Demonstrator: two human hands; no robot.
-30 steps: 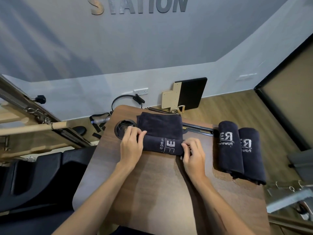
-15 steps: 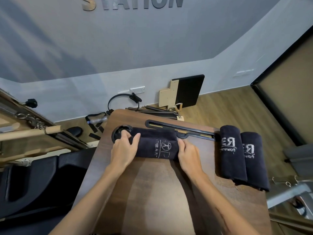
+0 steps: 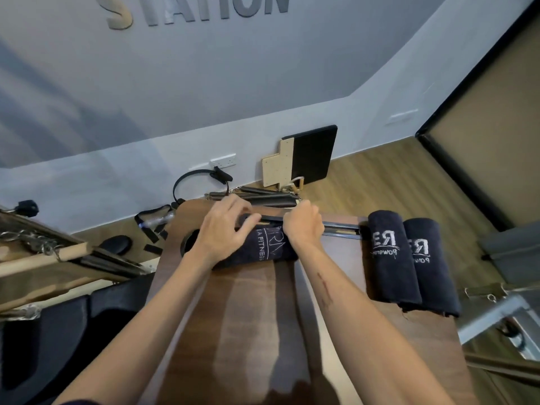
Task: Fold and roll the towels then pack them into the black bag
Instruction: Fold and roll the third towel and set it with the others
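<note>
Dark navy rolled towel with pale printed lettering (image 3: 264, 248), lying crosswise near the far edge of the brown wood-grain table (image 3: 248, 325), just beside a round recess in the tabletop (image 3: 190, 242); left hand (image 3: 223, 229) laid over its left end with fingers loosely curved on top, right hand (image 3: 304, 226) curled down over its right end. Two more dark rolled towels with white logos (image 3: 409, 258), side by side and touching, at the table's right edge, well apart from the hands. Black-and-plywood board (image 3: 304, 156) leaning on the grey wall beyond.
</note>
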